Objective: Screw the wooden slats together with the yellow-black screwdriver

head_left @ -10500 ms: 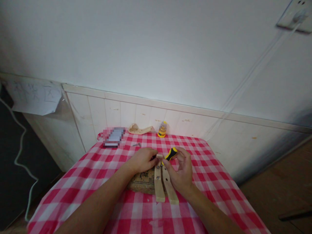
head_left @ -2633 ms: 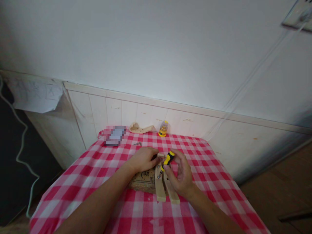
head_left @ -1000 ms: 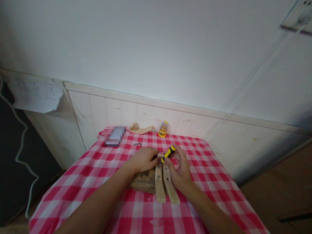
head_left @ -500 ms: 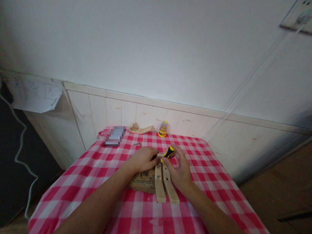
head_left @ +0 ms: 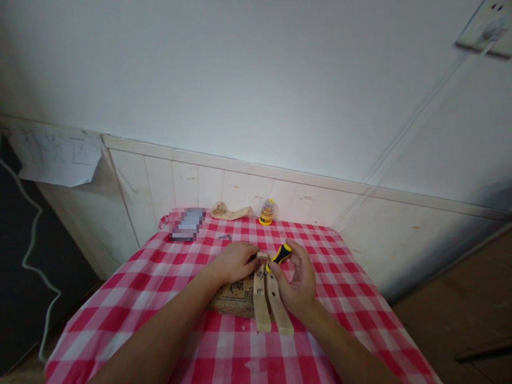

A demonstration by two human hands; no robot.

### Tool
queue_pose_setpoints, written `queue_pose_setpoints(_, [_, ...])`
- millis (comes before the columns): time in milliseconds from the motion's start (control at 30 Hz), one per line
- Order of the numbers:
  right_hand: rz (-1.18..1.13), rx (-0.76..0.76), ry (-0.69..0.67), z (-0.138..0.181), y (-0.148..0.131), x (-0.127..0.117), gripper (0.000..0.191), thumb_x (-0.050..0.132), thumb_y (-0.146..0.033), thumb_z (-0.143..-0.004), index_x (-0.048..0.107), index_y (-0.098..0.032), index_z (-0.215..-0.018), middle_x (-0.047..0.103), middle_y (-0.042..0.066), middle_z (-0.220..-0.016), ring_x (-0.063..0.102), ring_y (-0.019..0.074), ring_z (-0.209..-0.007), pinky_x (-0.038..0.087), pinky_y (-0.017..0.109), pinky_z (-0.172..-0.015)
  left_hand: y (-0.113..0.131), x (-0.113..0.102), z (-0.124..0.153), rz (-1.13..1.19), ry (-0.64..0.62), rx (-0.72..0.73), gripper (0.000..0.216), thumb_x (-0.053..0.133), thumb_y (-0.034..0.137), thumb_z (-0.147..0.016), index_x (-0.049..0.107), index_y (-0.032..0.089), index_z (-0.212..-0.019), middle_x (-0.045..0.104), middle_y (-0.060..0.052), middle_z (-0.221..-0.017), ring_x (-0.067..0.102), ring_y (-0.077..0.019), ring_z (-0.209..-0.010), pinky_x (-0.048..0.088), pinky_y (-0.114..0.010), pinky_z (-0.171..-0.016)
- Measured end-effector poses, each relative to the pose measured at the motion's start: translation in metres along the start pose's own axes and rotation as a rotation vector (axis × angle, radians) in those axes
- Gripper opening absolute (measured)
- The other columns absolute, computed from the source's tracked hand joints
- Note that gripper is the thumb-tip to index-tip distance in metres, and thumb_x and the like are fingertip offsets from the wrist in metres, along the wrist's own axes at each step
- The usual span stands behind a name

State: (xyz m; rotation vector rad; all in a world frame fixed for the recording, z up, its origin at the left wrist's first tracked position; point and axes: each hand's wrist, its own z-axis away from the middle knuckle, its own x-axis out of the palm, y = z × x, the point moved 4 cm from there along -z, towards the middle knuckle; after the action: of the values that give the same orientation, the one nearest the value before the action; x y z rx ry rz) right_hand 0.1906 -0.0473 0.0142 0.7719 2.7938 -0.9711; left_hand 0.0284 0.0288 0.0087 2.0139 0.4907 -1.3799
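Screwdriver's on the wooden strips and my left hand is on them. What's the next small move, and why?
Probably turn the screwdriver with the right hand while pressing down: its tip seems to sit at a screw near the far end of the wooden strips, and the left hand rests on that end.

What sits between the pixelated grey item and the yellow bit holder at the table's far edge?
A curved wooden piece, lying flat on the cloth; the head view shows it.
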Motion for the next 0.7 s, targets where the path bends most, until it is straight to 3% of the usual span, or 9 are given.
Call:
queue_pose_setpoints(500, [-0.053,-0.041,-0.106,0.0053,-0.0062,0.0001,0.059,0.067,-0.016,-0.090,0.048,-0.027,-0.144,0.065,0.012,-0.123,0.070,0.0257,-0.102,0.060,0.042,-0.089,-0.0006,0.0023,0.0001,0.016,0.018,0.018,0.026,0.047,0.037,-0.096,0.057,0.019,-0.079,0.067,-0.005,-0.079,0.060,-0.0196,-0.073,0.030,-0.030,-0.061])
queue_pose_setpoints(700, [-0.136,-0.025,-0.217,0.0023,-0.0090,0.0005,0.055,0.060,-0.020,-0.096,0.044,-0.027,-0.148,0.069,0.012,-0.121,0.072,0.0275,-0.103,0.059,0.045,-0.090,-0.0004,0.0011,0.0005,0.018,0.012,0.012,0.029,0.047,0.040,-0.097,0.058,0.019,-0.081,0.068,-0.005,-0.080,0.061,-0.0202,-0.073,0.032,-0.030,-0.061])
